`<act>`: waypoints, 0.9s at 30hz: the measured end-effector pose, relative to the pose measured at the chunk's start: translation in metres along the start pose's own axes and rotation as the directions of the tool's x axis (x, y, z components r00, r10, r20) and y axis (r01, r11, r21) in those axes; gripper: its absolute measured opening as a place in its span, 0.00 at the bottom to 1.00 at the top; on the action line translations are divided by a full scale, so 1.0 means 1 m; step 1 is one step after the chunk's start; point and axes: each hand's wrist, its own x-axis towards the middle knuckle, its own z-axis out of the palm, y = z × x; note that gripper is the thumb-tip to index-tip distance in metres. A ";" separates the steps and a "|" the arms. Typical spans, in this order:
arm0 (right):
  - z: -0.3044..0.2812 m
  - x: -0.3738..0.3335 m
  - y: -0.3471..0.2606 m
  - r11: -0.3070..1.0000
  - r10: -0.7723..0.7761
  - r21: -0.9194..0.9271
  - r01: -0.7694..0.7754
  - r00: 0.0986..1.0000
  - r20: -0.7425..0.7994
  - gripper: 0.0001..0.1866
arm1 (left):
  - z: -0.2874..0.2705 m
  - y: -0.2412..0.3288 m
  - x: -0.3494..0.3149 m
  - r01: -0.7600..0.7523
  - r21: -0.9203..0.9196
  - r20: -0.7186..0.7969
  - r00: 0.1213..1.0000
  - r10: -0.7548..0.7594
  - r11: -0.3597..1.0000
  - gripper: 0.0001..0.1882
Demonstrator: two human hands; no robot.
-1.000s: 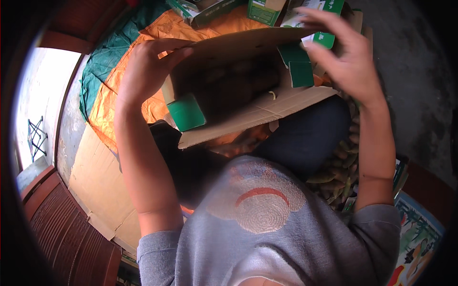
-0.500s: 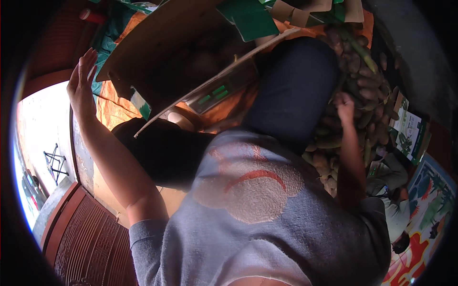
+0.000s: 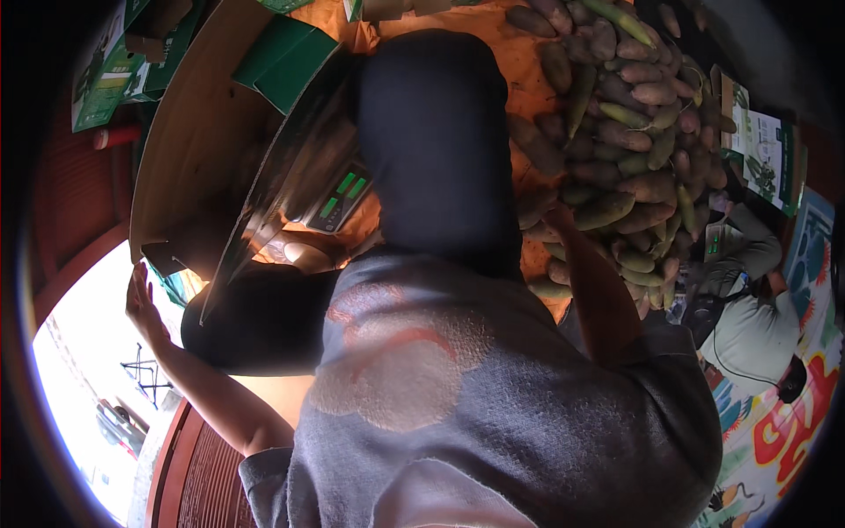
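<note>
A pile of long green and reddish vegetables (image 3: 629, 180) lies at the right on orange sheeting. My right hand (image 3: 556, 217) is at its near left edge, against one dark vegetable (image 3: 533, 208); shadow hides the fingers, so their grip is unclear. My left hand (image 3: 144, 304) is at the left, its fingers stretched out, beside the near left corner of a large open cardboard box (image 3: 180, 145). That box is tilted beside my legs, a green flap on its rim, its inside dark. Between box and knee sits a scale (image 3: 339, 201) with lit green displays.
My bent knee (image 3: 431, 132) rises between the scale and the pile. Green-and-white cartons (image 3: 110, 75) stand at the far left, and another carton (image 3: 764, 158) is at the right. A co-worker (image 3: 757, 339) sits at the right. Reddish wooden furniture (image 3: 204, 471) is at lower left.
The view has shifted, showing more of the pile and the co-worker. My right hand is now lower at the pile's left edge; my left hand is lower, by the box's corner.
</note>
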 end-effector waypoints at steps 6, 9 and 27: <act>-0.026 0.021 -0.050 0.974 -0.008 0.226 -0.009 0.997 0.075 0.22 | 0.004 -0.013 0.004 0.050 -0.003 -0.020 0.999 -0.050 0.999 0.27; -0.059 0.037 -0.087 0.898 -0.073 0.435 0.057 0.997 0.021 0.19 | 0.004 0.007 0.001 -0.020 -0.030 -0.055 0.998 0.019 0.999 0.28; -0.316 -0.365 -0.588 -0.305 -0.948 -0.319 0.897 -0.255 0.190 0.21 | 0.030 0.188 0.023 -0.544 0.483 0.358 0.838 0.412 0.686 0.15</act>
